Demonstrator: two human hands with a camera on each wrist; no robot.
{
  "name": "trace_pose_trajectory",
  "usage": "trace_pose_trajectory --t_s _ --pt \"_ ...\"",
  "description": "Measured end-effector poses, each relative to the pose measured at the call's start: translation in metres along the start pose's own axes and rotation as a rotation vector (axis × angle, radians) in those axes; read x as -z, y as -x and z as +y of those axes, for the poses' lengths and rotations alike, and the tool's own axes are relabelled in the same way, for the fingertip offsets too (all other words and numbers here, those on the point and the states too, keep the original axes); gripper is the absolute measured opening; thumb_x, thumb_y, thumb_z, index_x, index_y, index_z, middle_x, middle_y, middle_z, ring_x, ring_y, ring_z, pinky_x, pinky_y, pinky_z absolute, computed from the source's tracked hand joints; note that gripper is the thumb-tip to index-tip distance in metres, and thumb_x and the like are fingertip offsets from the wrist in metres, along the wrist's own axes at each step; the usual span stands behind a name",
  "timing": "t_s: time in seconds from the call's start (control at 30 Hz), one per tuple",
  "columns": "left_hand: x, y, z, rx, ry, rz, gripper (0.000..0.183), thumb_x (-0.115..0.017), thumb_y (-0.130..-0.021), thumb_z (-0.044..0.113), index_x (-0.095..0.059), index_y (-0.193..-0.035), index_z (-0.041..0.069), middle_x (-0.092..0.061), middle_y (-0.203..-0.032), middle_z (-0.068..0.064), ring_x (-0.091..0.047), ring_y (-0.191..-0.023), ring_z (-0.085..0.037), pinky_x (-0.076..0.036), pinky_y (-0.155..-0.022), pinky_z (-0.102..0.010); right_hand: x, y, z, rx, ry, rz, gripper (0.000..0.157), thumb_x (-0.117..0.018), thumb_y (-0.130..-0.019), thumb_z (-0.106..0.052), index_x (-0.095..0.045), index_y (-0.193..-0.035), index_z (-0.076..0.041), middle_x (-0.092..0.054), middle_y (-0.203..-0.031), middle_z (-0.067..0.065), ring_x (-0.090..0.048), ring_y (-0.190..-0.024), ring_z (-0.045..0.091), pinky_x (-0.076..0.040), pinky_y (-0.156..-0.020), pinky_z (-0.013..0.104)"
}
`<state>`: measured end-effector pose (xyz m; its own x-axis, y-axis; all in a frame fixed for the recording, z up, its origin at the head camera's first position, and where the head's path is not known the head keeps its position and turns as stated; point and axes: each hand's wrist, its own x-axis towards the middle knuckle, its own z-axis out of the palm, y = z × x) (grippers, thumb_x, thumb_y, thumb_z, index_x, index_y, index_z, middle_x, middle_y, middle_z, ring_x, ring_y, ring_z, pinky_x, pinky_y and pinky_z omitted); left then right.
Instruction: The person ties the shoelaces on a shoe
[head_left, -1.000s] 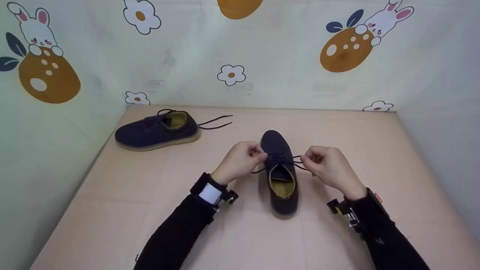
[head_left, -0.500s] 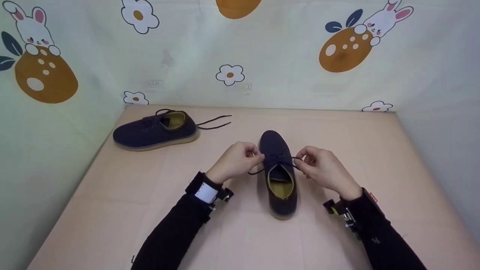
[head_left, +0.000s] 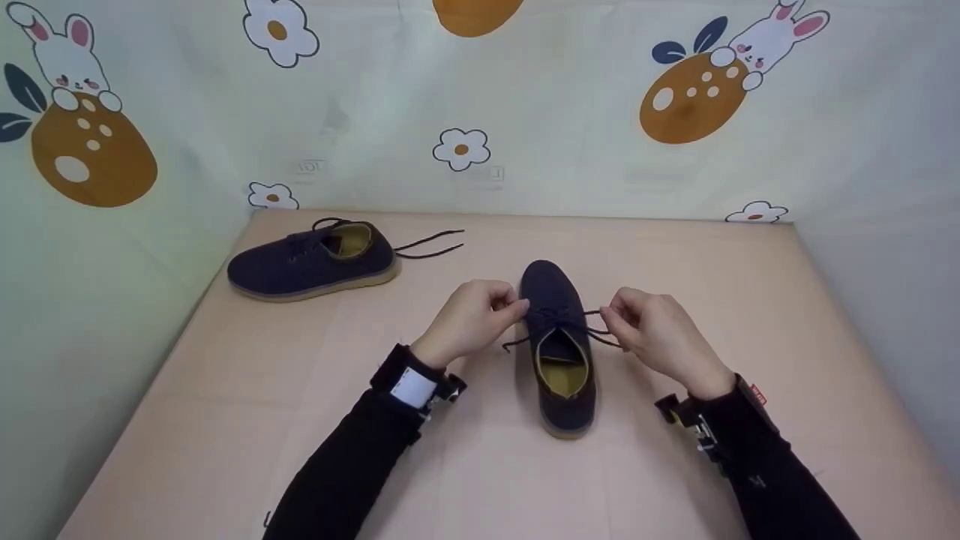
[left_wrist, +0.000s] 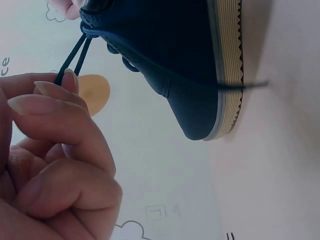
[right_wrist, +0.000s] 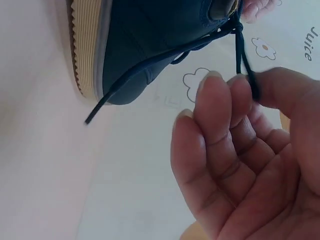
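A navy shoe (head_left: 551, 289) with a tan sole stands upright on the table between my hands, toe pointing away. My left hand (head_left: 476, 319) pinches a loop of its dark shoelace (left_wrist: 75, 55) at the shoe's left side. On the right, my right hand (head_left: 660, 330) pinches the other lace loop (right_wrist: 241, 55) between thumb and fingers. Both loops meet at a knot (right_wrist: 237, 27) over the tongue. One loose lace end (left_wrist: 245, 86) hangs down the left side of the shoe, another (right_wrist: 107, 97) down the right.
The matching navy shoe (head_left: 300, 266) lies at the back left, toe to the left, its laces (head_left: 431, 251) trailing right across the table (head_left: 225, 420). A printed curtain (head_left: 562, 112) with rabbits and flowers encloses the back and sides.
My right hand first comes in toward the shoe, then draws back out to the right with its loop. My left hand stays nearly in place. The far shoe is unmoved.
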<state>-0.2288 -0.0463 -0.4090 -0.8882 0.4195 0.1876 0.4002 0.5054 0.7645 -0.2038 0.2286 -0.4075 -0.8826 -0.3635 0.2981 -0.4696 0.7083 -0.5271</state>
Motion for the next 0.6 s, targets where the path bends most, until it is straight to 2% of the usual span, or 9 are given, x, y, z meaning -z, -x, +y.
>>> trace_pose_trajectory --t_s 0.1,0.2,0.4,0.6 --pt "0.004 0.000 -0.001 -0.009 -0.008 0.009 0.030 -0.065 -0.096 0.024 -0.063 -0.068 0.012 -0.051 -0.065 0.009 -0.046 -0.063 -0.011 -0.037 -0.060 -0.027 -0.002 0.000 0.002 0.060 0.081 0.027 0.027 -0.053 -0.102 -0.012 -0.051 -0.074 -0.015 -0.043 -0.055 -0.012 -0.042 -0.048 0.009 -0.035 -0.050 0.028" --pt "0.007 0.000 -0.002 -0.005 -0.016 0.012 0.030 -0.066 -0.095 0.024 -0.066 -0.069 0.011 -0.055 -0.066 0.010 -0.047 -0.063 -0.011 -0.038 -0.060 -0.028 -0.004 0.000 0.005 0.109 0.138 0.031 0.025 -0.051 -0.103 -0.014 -0.050 -0.078 -0.013 -0.040 -0.058 -0.010 -0.042 -0.051 0.011 -0.036 -0.052 0.030" --pt "0.011 -0.001 -0.005 -0.012 -0.029 0.003 0.029 -0.066 -0.092 0.018 -0.063 -0.064 0.012 -0.056 -0.063 0.010 -0.045 -0.056 -0.010 -0.036 -0.056 -0.026 -0.002 0.000 0.013 0.141 0.159 0.071 0.021 -0.057 -0.101 -0.012 -0.051 -0.081 -0.012 -0.039 -0.060 -0.009 -0.039 -0.052 0.012 -0.035 -0.052 0.030" --pt "0.014 0.000 -0.006 0.021 -0.062 -0.018 0.030 -0.066 -0.090 0.015 -0.059 -0.061 0.012 -0.051 -0.060 0.009 -0.043 -0.052 -0.008 -0.035 -0.054 -0.025 -0.007 0.000 0.022 0.135 0.159 0.066 0.021 -0.060 -0.098 -0.009 -0.052 -0.079 -0.011 -0.039 -0.060 -0.009 -0.039 -0.052 0.012 -0.034 -0.051 0.029"
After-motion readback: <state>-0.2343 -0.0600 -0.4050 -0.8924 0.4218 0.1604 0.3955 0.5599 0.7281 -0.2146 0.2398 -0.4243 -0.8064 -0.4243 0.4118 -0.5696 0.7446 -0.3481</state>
